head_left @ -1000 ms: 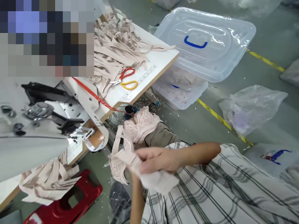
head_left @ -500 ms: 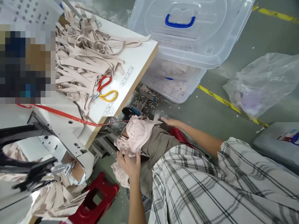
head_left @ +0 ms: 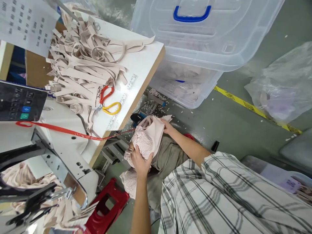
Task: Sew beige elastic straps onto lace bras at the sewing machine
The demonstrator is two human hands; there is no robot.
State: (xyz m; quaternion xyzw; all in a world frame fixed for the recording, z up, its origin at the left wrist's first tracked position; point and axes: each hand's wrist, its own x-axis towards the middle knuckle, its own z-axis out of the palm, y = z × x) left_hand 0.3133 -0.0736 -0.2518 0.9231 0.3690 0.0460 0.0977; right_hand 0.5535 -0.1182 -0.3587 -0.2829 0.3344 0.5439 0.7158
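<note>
A pale pink bra point(head_left: 144, 143) with lace cups lies across my lap, over the grey-brown trousers. My left hand point(head_left: 141, 162) holds it by the lower lace cup, thumb and fingers apart on either side of the fabric. At the bra's smooth side wing, my right hand point(head_left: 167, 126) pinches the edge between thumb and fingers. Another lace piece point(head_left: 129, 182) hangs below my left hand, partly hidden by my wrist. A red cord point(head_left: 70, 130) runs from the machine toward the bra; where it ends I cannot tell.
Beige fabric strips point(head_left: 92, 61) and scissors point(head_left: 107, 100) with red and yellow handles lie on the white table point(head_left: 148, 61). A sewing machine point(head_left: 70, 162) stands at left, above a red stool point(head_left: 107, 208). Clear lidded bins point(head_left: 195, 55) and a plastic bag point(head_left: 285, 87) are on the floor.
My right hand, apart from the bra with fingers extended before, has come in and taken its side wing. The bra has turned slightly and my left hand has shifted up along the cup.
</note>
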